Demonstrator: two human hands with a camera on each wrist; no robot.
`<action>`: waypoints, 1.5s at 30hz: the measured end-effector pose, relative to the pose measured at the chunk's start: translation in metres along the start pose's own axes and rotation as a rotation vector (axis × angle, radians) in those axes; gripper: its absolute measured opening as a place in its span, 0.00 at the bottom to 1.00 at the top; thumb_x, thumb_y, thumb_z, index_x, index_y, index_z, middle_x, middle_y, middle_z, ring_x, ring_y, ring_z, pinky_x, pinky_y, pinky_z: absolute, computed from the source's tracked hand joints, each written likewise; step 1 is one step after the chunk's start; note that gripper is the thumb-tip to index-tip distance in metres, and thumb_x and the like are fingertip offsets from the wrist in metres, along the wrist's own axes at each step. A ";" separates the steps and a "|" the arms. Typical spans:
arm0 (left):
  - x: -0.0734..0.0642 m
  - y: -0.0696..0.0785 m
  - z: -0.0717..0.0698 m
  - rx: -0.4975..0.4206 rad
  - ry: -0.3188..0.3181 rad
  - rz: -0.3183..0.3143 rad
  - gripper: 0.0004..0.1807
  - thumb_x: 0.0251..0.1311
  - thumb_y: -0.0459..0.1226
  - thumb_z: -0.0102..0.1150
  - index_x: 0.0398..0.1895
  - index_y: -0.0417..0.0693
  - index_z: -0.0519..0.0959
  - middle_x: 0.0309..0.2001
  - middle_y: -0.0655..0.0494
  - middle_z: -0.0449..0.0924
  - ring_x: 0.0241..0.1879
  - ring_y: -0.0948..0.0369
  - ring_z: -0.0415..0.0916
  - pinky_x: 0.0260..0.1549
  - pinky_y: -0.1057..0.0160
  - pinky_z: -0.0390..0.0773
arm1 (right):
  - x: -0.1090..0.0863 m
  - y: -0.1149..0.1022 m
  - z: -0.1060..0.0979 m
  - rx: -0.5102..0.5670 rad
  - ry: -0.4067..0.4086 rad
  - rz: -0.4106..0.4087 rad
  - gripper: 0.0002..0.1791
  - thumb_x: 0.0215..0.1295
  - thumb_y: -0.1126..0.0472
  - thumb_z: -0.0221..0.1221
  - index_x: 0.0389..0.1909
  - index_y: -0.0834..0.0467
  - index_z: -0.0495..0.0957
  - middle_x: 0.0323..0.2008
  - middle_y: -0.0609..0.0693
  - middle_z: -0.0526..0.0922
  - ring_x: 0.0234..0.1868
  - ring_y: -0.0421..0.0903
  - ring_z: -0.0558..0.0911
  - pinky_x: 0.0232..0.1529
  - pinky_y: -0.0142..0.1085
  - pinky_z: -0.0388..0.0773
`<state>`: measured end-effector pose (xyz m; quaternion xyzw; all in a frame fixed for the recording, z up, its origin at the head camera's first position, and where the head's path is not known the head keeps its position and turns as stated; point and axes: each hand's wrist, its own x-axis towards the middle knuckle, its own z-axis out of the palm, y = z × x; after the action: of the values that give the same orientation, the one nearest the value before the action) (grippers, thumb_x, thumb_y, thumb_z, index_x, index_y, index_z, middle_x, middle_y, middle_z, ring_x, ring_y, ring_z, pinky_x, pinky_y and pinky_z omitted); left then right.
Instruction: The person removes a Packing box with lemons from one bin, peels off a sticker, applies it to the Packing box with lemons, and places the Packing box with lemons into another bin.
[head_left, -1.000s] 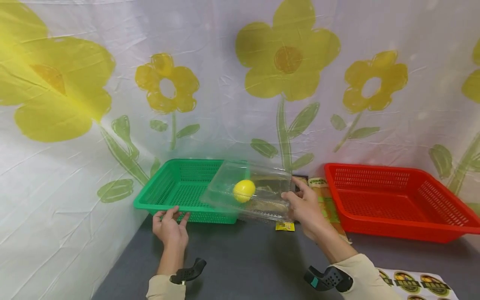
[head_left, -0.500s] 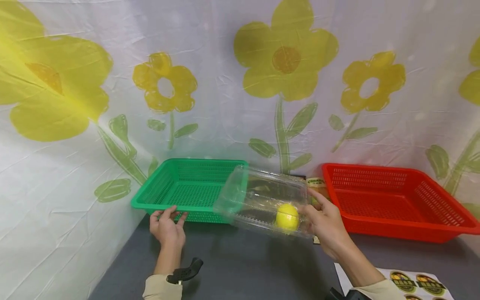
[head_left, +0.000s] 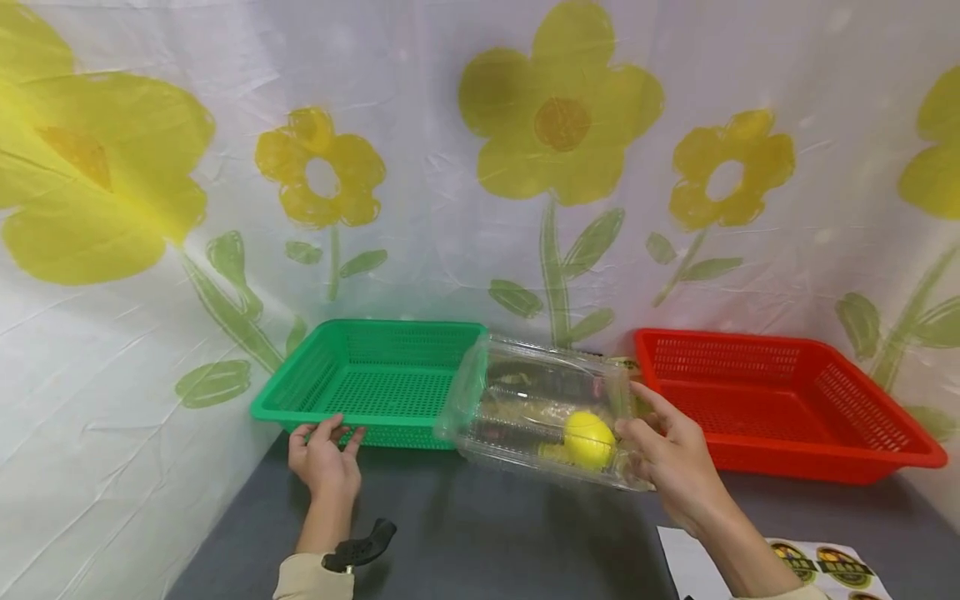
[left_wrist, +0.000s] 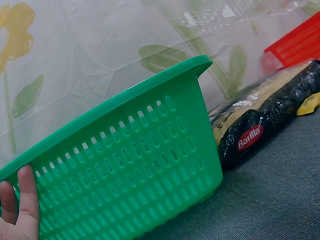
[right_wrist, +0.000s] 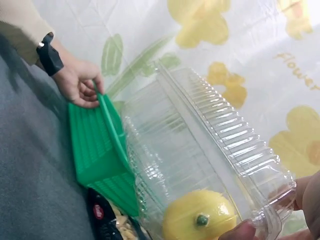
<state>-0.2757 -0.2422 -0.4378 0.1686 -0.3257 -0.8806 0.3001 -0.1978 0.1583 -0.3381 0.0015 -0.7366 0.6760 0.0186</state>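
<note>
My right hand grips the right end of a clear plastic clamshell container, held tilted above the table. A yellow lemon lies inside at the low end near my fingers; its green stem end shows in the right wrist view. My left hand holds the front rim of a green plastic basket. In the right wrist view, the fingers of that left hand curl over the rim. The visible part of the basket's inside is bare.
A red basket stands at the right. Between the baskets lies a black Barilla bag, partly behind the container, with a small yellow packet. A sticker sheet lies front right. A flowered cloth hangs behind.
My right hand has moved right and toward me with the container. The lemon has rolled from its middle to the end near my fingers. My left hand stays on the green basket's rim.
</note>
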 end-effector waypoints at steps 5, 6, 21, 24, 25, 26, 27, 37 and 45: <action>0.000 0.001 -0.001 -0.001 -0.003 0.009 0.16 0.67 0.29 0.61 0.40 0.47 0.61 0.35 0.52 0.72 0.33 0.56 0.73 0.38 0.56 0.85 | -0.007 0.004 -0.003 -0.030 0.030 0.031 0.34 0.74 0.63 0.54 0.78 0.50 0.59 0.41 0.55 0.66 0.24 0.43 0.67 0.27 0.34 0.80; 0.000 0.001 -0.001 -0.004 -0.004 0.009 0.16 0.67 0.29 0.62 0.39 0.47 0.61 0.35 0.52 0.72 0.33 0.56 0.73 0.38 0.56 0.85 | -0.009 0.006 -0.004 -0.038 0.039 0.035 0.33 0.74 0.63 0.54 0.78 0.50 0.59 0.41 0.55 0.66 0.22 0.43 0.66 0.26 0.34 0.79; 0.001 -0.003 -0.003 0.011 0.007 0.007 0.16 0.68 0.30 0.61 0.39 0.47 0.60 0.39 0.51 0.70 0.35 0.57 0.72 0.38 0.57 0.85 | -0.019 0.046 -0.008 -0.059 0.070 0.112 0.35 0.70 0.67 0.52 0.78 0.54 0.59 0.36 0.52 0.67 0.19 0.40 0.64 0.21 0.32 0.73; 0.001 -0.003 -0.003 0.015 0.007 0.006 0.16 0.68 0.30 0.61 0.39 0.47 0.61 0.38 0.52 0.70 0.35 0.57 0.72 0.38 0.57 0.85 | -0.018 0.054 -0.009 -0.052 0.072 0.129 0.35 0.70 0.67 0.54 0.78 0.53 0.60 0.38 0.54 0.68 0.18 0.40 0.65 0.20 0.32 0.73; 0.000 -0.003 -0.003 0.019 0.007 0.008 0.16 0.68 0.30 0.61 0.39 0.47 0.61 0.38 0.52 0.70 0.35 0.57 0.72 0.38 0.57 0.85 | -0.018 0.057 -0.009 -0.050 0.072 0.130 0.35 0.70 0.66 0.54 0.78 0.53 0.60 0.39 0.54 0.69 0.18 0.40 0.65 0.20 0.32 0.73; 0.000 -0.002 -0.003 0.021 0.004 0.009 0.16 0.68 0.30 0.61 0.40 0.47 0.60 0.38 0.52 0.70 0.35 0.57 0.72 0.39 0.57 0.85 | -0.017 0.060 -0.009 -0.050 0.074 0.130 0.35 0.70 0.66 0.54 0.77 0.53 0.60 0.40 0.55 0.69 0.18 0.40 0.66 0.19 0.32 0.72; 0.000 -0.002 -0.002 0.021 0.003 0.010 0.16 0.68 0.30 0.61 0.40 0.47 0.60 0.38 0.52 0.70 0.35 0.57 0.72 0.39 0.57 0.85 | -0.017 0.063 -0.008 -0.045 0.073 0.132 0.35 0.70 0.66 0.54 0.77 0.53 0.60 0.41 0.55 0.69 0.18 0.41 0.67 0.19 0.32 0.72; -0.001 -0.002 -0.003 0.029 -0.013 0.014 0.16 0.69 0.31 0.60 0.40 0.48 0.60 0.38 0.52 0.71 0.34 0.57 0.73 0.40 0.56 0.85 | -0.015 0.089 -0.003 0.028 0.062 0.122 0.35 0.70 0.68 0.54 0.77 0.56 0.61 0.43 0.55 0.64 0.16 0.38 0.59 0.16 0.30 0.65; -0.001 -0.001 -0.001 0.028 -0.014 0.016 0.15 0.70 0.32 0.59 0.40 0.48 0.59 0.39 0.52 0.70 0.33 0.57 0.72 0.36 0.59 0.85 | -0.015 0.094 -0.003 0.035 0.070 0.098 0.34 0.70 0.69 0.55 0.76 0.55 0.62 0.43 0.56 0.63 0.14 0.38 0.60 0.15 0.30 0.65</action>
<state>-0.2750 -0.2415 -0.4397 0.1640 -0.3417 -0.8746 0.3022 -0.1850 0.1686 -0.4316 -0.0581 -0.7227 0.6886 0.0112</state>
